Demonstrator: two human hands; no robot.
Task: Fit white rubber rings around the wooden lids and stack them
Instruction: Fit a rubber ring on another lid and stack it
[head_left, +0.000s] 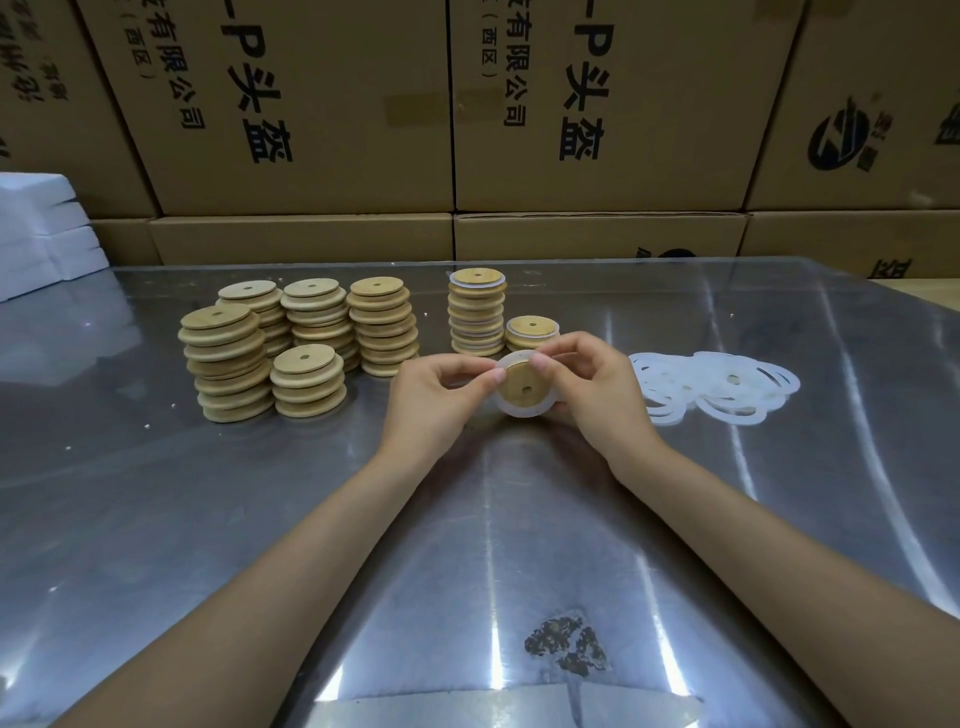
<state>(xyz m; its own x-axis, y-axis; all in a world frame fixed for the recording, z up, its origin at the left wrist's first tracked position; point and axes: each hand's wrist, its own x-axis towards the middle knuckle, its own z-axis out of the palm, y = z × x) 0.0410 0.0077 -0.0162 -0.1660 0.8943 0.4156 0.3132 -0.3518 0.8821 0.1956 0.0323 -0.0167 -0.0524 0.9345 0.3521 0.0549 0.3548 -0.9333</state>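
Above the middle of the metal table (208, 519), both hands hold one wooden lid (522, 384) tilted toward me, a white rubber ring (519, 412) around its rim. My left hand (436, 400) pinches the ring at the lid's left edge. My right hand (592, 387) grips the lid's right side, thumb on the top rim. Just behind stand a tall stack of ringed lids (477, 312) and a short ringed stack (532, 333). Several stacks of bare wooden lids (306, 343) stand to the left. A loose pile of white rings (711, 387) lies to the right.
Cardboard boxes (311, 130) with printed characters form a wall behind the table's far edge. White foam blocks (41, 234) sit at the far left. A worn, rusty patch (566, 644) marks the table near me.
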